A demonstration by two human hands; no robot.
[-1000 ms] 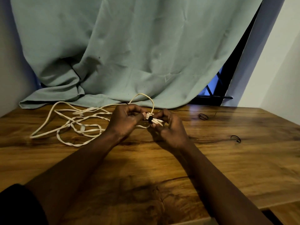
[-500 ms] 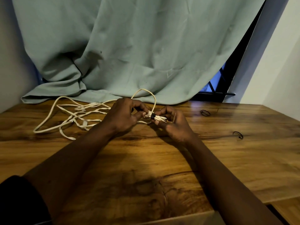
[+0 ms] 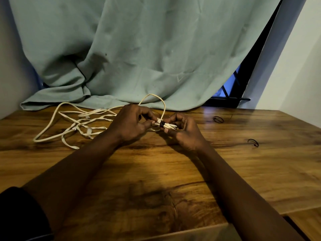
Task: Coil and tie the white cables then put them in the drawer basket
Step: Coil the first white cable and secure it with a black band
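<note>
Already the left hand (image 3: 132, 124) and right hand (image 3: 182, 131) pinch a folded white cable bundle (image 3: 167, 125) above the wooden table (image 3: 225, 171), black band (image 3: 162, 124) around it. Trailing loose cable (image 3: 73, 122) could snag, dragging folds free.

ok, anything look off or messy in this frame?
Yes. The white cables lie in a loose tangle, left of the left hand. That hand and the right hand pinch a small bundle with a black band round it, yet one loop arches up out of it, uncoiled.
</note>
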